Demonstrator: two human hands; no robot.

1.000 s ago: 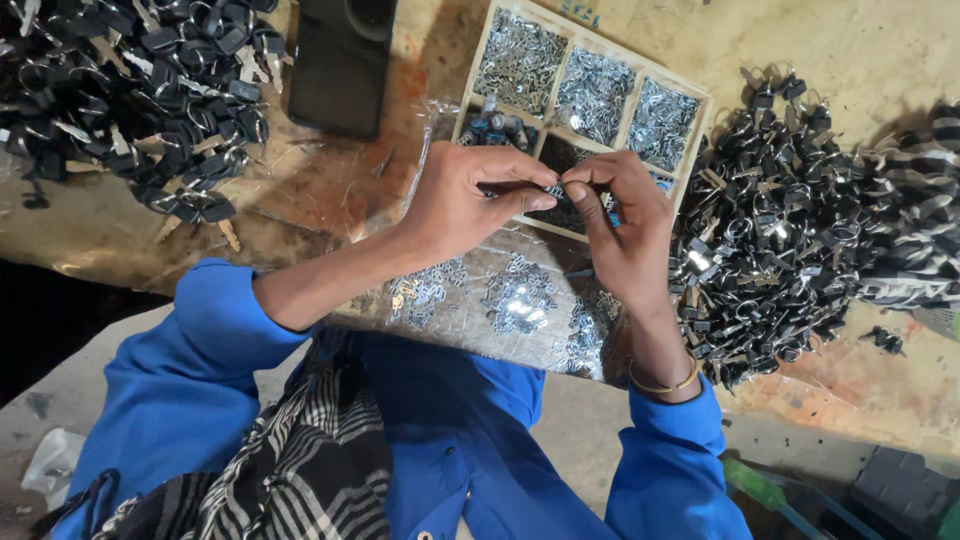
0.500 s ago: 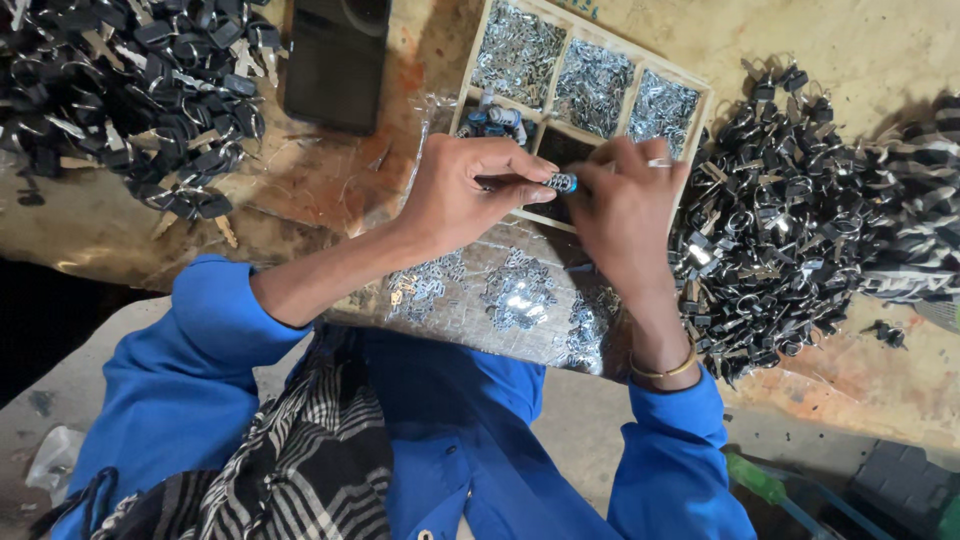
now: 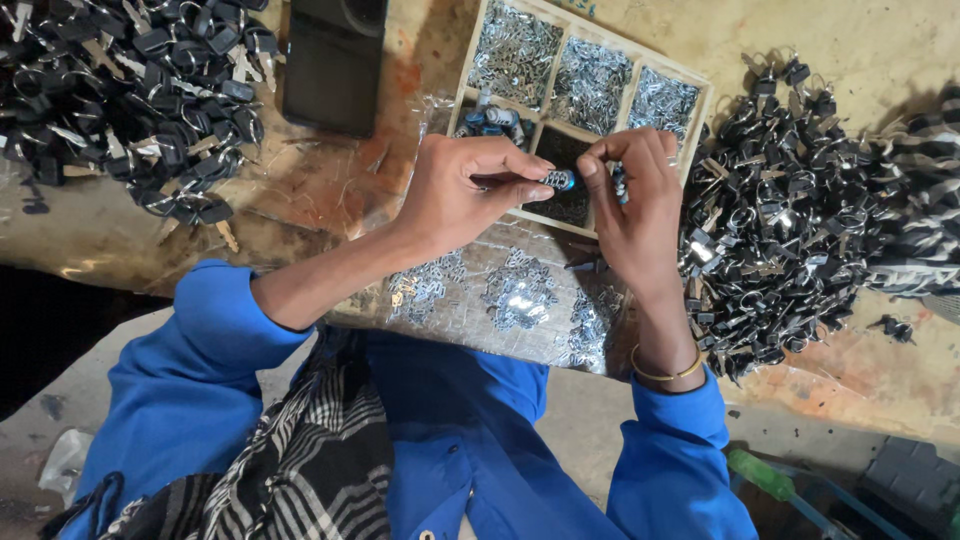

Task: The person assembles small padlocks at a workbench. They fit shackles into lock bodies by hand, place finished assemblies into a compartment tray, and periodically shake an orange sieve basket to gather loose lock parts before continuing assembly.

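While raised over tray (image 3: 702,110), hands (image 3: 545,195) pinch small cylinder (image 3: 560,180).

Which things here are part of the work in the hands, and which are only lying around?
In the work:
left hand and right hand, pinching a small metal cylinder
wooden compartment tray of small metal parts
loose metal bits on clear plastic sheet

Lying about:
black box
key piles, left and right
green-handled tool

Small metal cylinder (image 3: 558,179) mostly hidden between left hand (image 3: 462,192) and right hand (image 3: 630,205) fingertips. Key piles (image 3: 120,90) cut by frame edges. Tray (image 3: 700,95) parts too small to identify; lower compartment hidden behind hands.
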